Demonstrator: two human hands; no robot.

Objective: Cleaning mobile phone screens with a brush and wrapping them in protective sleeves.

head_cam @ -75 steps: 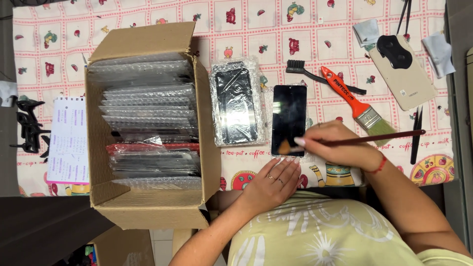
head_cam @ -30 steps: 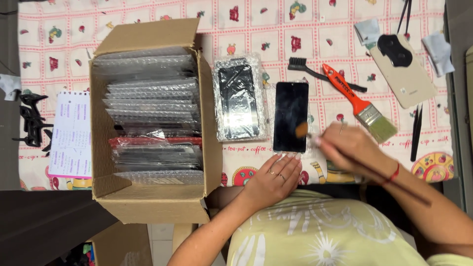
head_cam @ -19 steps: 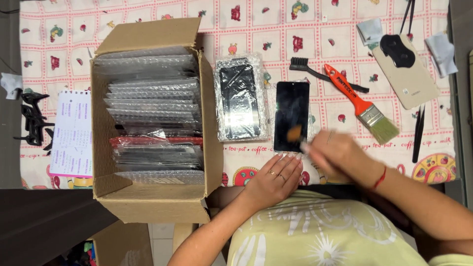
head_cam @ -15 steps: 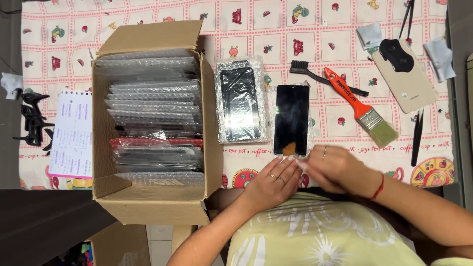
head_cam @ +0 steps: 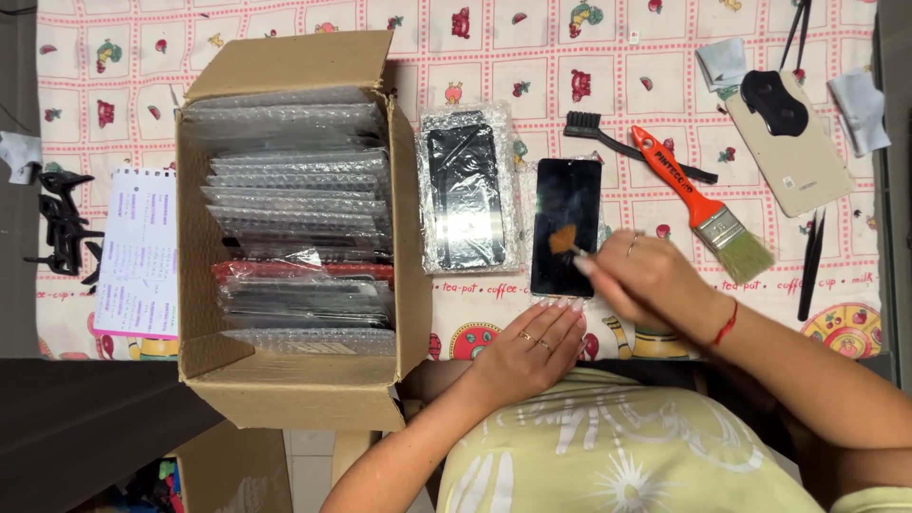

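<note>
A black phone screen (head_cam: 567,204) lies flat on the patterned tablecloth (head_cam: 494,38). My right hand (head_cam: 655,280) grips a thin small brush whose brown tip (head_cam: 562,238) rests on the screen's lower half. My left hand (head_cam: 532,344) lies flat on the table edge, fingertips touching the screen's near end, holding nothing. Left of the screen lies another screen in bubble wrap (head_cam: 467,190).
An open cardboard box (head_cam: 290,71) packed with several bubble-wrapped screens stands at left. An orange-handled paintbrush (head_cam: 698,199), a black brush (head_cam: 608,138), a phone back cover (head_cam: 793,147), black tweezers (head_cam: 810,266), and a paper sheet (head_cam: 141,252) lie around.
My right hand has turned the small brush from lying sideways to pointing at the screen, and its tip has swept up and down the lower screen. My left hand has stayed put.
</note>
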